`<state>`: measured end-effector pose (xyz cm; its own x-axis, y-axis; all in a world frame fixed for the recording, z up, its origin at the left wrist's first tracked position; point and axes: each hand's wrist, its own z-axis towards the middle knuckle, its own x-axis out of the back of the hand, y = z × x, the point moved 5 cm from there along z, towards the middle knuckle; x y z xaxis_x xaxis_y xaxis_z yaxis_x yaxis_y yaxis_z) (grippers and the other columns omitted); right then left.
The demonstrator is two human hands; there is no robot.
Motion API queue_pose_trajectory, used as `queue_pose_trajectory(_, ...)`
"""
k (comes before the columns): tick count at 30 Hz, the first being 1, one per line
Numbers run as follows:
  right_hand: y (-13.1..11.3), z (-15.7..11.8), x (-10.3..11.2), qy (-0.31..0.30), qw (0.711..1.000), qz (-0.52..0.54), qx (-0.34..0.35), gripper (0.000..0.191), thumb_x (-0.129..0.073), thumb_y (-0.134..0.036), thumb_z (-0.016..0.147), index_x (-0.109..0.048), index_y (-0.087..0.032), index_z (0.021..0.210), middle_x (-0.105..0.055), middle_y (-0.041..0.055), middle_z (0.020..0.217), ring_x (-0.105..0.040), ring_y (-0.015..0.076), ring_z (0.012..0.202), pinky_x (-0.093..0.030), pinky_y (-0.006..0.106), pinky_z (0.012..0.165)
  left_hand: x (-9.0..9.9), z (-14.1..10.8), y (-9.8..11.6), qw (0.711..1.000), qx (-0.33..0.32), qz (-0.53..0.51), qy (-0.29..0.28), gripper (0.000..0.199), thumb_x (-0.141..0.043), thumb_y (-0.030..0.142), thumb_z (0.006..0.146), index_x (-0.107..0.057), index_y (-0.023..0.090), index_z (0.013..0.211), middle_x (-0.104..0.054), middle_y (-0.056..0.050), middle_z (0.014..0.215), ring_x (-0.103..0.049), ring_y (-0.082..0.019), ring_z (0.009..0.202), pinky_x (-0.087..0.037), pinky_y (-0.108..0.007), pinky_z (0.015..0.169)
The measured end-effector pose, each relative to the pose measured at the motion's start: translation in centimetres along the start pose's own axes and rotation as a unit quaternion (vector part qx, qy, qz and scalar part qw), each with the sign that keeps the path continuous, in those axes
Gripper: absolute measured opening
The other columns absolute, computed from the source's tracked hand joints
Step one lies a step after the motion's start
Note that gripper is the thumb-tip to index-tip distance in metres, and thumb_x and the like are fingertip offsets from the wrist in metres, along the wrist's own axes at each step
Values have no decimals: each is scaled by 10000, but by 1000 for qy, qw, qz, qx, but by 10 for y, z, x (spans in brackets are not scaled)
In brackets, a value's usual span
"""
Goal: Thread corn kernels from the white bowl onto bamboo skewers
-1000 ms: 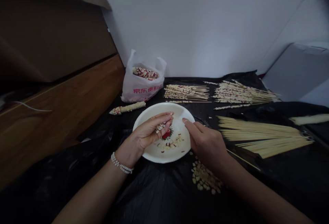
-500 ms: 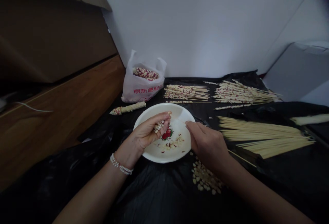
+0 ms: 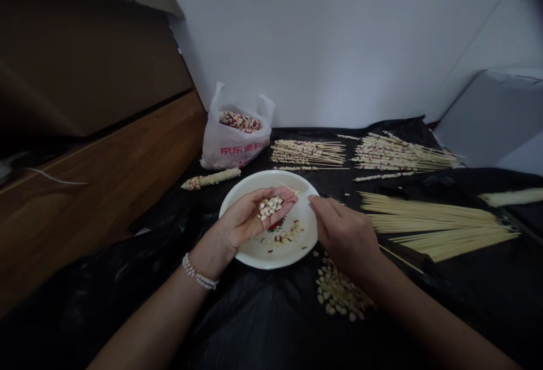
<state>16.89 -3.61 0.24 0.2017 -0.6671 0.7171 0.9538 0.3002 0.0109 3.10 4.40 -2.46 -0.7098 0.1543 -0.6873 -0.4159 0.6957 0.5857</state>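
Note:
My left hand [image 3: 250,214] is palm up over the white bowl [image 3: 231,194], cradling pale corn kernels [image 3: 270,207]. Its fingers are loosely curled, with the fingertips near the tip of a thin bamboo skewer [image 3: 290,189]. A small pale kernel seems to sit by that tip. Closed in a pinch, my right hand [image 3: 343,231] grips the skewer, whose tail sticks out behind toward the lower right. Inside the bowl lie loose kernels [image 3: 286,237] and a red printed pattern. Beside the bowl, under my right forearm, is a pile of kernels [image 3: 339,291].
A white plastic bag [image 3: 220,143] holds speckled corn cobs [image 3: 240,121]. A partly stripped cob [image 3: 218,177] lies before it. Skewers threaded with kernels [image 3: 307,153] are bundled at the back, another bundle [image 3: 386,155] farther right. Plain skewers [image 3: 432,223] fan out on the black plastic sheet [image 3: 250,313].
My left hand has opened somewhat, uncovering the kernels in its palm. The skewer tip now shows at its fingertips. My right hand has shifted only slightly.

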Motion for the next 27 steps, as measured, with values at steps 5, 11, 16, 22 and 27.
queue_pose_trajectory(5, 1, 0, 0, -5, 1000, -4, 3, 240, -442, -166, 875, -626, -122, 1022, -658, 39, 751, -556, 103, 600, -339, 233, 524, 2, 2, 3, 1000, 11, -21, -11, 253, -460, -49, 807, -637, 31, 969, -694, -139, 934, -682, -177, 880, -552, -252, 812)
queue_pose_trajectory(11, -2, 0, 0, 5, 1000, -6, 12, 240, -441, -163, 868, -629, -125, 1013, -636, 21, 706, -528, 100, 573, -315, 241, 513, 7, 3, 1, 999, 3, -42, 16, 254, -481, -35, 824, -621, 50, 1018, -687, -104, 873, -677, -107, 719, -564, -180, 696)
queue_pose_trajectory(16, -3, 0, 0, 7, 1000, -14, 18, 236, -453, -154, 858, -635, -129, 1007, -610, 8, 676, -514, 99, 554, -297, 254, 510, 10, 4, 0, 997, 24, -78, 11, 168, -487, 31, 860, -620, 51, 960, -656, -70, 759, -633, -70, 619, -539, -135, 602)
queue_pose_trajectory(22, -3, 0, 0, 3, 1000, -16, 17, 231, -463, -156, 850, -636, -144, 1003, -612, 3, 677, -508, 93, 556, -289, 253, 511, 10, 4, 2, 996, 12, -89, 6, 180, -479, 127, 894, -628, 96, 991, -636, -43, 704, -618, -78, 592, -528, -140, 533)
queue_pose_trajectory(27, -2, 0, 0, 4, 1000, -7, 18, 234, -444, -147, 851, -633, -139, 990, -611, 8, 670, -491, 90, 548, -278, 253, 505, 10, 6, 4, 997, -15, -70, 26, 223, -486, 38, 854, -629, 70, 1022, -689, -105, 889, -674, -141, 768, -575, -228, 710)
